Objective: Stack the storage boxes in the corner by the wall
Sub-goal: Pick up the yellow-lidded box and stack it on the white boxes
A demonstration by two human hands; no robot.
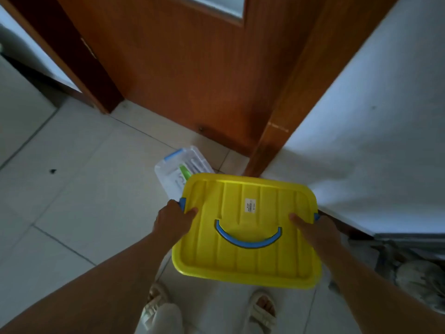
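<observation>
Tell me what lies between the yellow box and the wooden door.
In the head view, a clear storage box with a blue clip sits on the tiled floor between the yellow box and the wooden door, partly hidden by the yellow lid.

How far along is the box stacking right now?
Done: a clear storage box with a blue latch sits on the floor near the door frame and wall. In hand: the left hand and right hand grip the yellow-lidded box at its sides. Left: setting it down on the stack.
</observation>
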